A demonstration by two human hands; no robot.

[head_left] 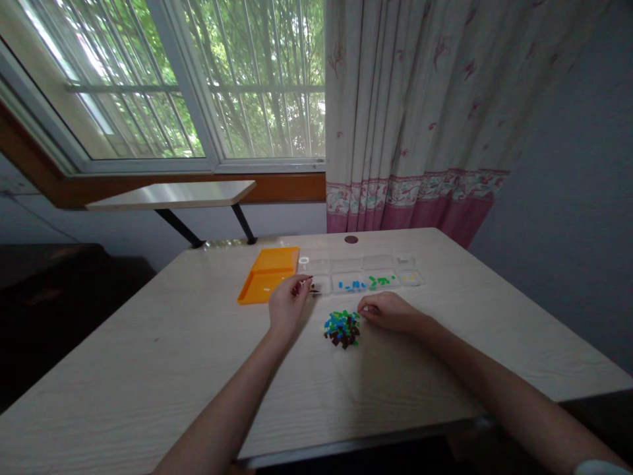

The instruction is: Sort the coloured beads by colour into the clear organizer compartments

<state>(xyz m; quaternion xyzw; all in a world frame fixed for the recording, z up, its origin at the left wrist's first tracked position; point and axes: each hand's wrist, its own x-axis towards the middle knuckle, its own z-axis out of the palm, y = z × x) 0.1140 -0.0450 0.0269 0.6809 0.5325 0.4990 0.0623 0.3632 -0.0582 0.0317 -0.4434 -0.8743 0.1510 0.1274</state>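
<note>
On the bench point(198, 343), a mixed pile point(342, 328) within reach

Small coloured pieces lie heaped just beside the right hand point(395, 311). Its grip is pinched together; I cannot tell whether on a piece. The left hand point(287, 303), also pinched, contents unclear, is at the left end of the clear box point(322, 285), whose compartments seemingly keep colours apart: blue, green, yellow. An orange case point(275, 260) lies alongside.

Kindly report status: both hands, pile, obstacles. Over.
Left hand at left end of clear tray; right hand beside pile. Pile: blue, green, dark brown. Orange case beside tray, not blocking pile.
</note>
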